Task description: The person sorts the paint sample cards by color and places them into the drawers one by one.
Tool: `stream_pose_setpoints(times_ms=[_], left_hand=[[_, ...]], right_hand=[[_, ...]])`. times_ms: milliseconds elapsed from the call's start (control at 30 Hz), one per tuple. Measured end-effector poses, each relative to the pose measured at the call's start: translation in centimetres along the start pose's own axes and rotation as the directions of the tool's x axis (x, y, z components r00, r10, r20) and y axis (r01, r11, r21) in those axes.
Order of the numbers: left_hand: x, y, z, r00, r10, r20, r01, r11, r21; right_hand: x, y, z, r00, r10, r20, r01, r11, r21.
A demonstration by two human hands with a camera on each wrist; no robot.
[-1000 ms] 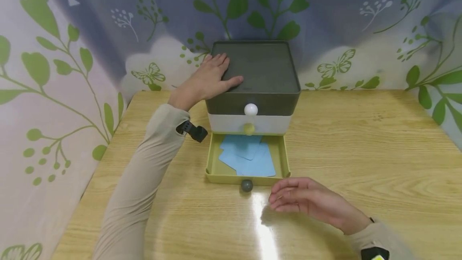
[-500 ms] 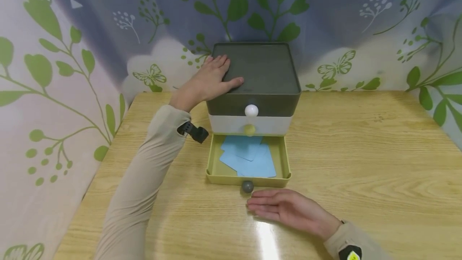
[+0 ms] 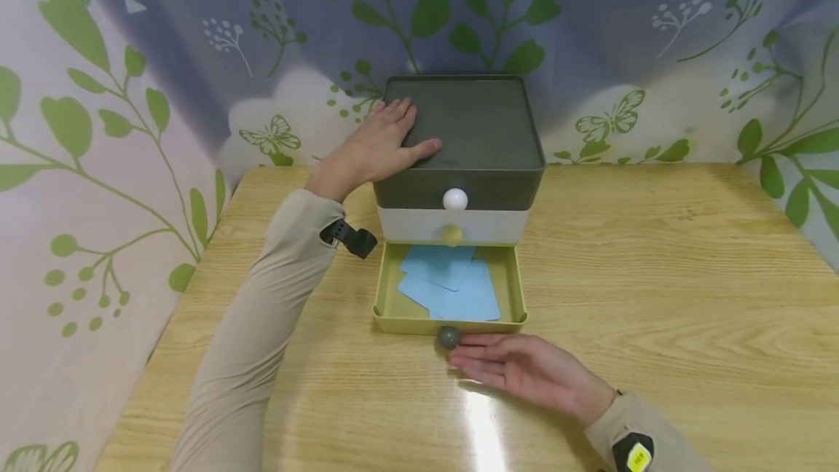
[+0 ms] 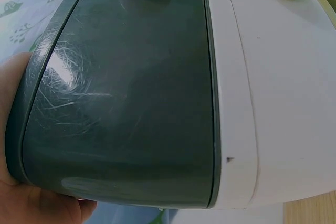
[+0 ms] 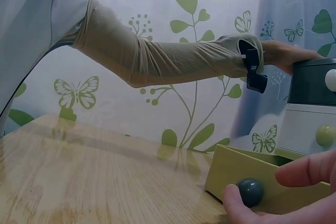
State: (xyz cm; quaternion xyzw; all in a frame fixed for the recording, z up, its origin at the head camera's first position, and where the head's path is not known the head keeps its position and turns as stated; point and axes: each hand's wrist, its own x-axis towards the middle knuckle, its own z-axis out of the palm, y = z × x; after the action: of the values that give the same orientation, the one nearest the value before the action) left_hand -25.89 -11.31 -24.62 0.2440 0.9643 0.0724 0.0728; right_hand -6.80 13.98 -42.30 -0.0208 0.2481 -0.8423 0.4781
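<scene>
A small chest with several stacked drawers has a dark grey top (image 3: pixel 475 119), a white middle (image 3: pixel 419 224) and a yellow-green bottom drawer (image 3: pixel 387 323) pulled out. Several light blue cards (image 3: pixel 462 297) lie overlapping inside that drawer. My left hand (image 3: pixel 383 140) rests with spread fingers on the left part of the grey top. My right hand (image 3: pixel 531 374) is at the drawer's front, palm turned sideways and fingers extended, their tips right at the dark grey round knob (image 3: pixel 448 337). In the right wrist view, the digits lie on either side of this knob (image 5: pixel 250 192), apart from each other.
The chest stands on a wood-grain table (image 3: pixel 655 275) in front of a leaf-patterned curtain (image 3: pixel 590 35). A white knob (image 3: pixel 455 199) and a yellow knob (image 3: pixel 452 234) stick out above the pulled-out drawer.
My right hand has moved left along the drawer front, its fingers straightening, then slightly up to the dark knob. The left hand and the drawer stay where they were.
</scene>
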Motion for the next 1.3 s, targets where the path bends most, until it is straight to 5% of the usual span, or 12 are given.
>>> stream_pose_setpoints(times_ms=[467,1300], left_hand=[[0.4,0.1,0.0,1.000,0.027,-0.007,-0.027,1.000,0.000],[-0.4,0.1,-0.1,0.999,0.045,0.015,-0.045,0.999,-0.010]], right_hand=[[0.8,-2.1,0.1,0.994,-0.043,-0.100,0.026,0.986,-0.166],[4.2,-3.8,0.4,0.955,-0.155,-0.253,0.126,0.984,-0.127]])
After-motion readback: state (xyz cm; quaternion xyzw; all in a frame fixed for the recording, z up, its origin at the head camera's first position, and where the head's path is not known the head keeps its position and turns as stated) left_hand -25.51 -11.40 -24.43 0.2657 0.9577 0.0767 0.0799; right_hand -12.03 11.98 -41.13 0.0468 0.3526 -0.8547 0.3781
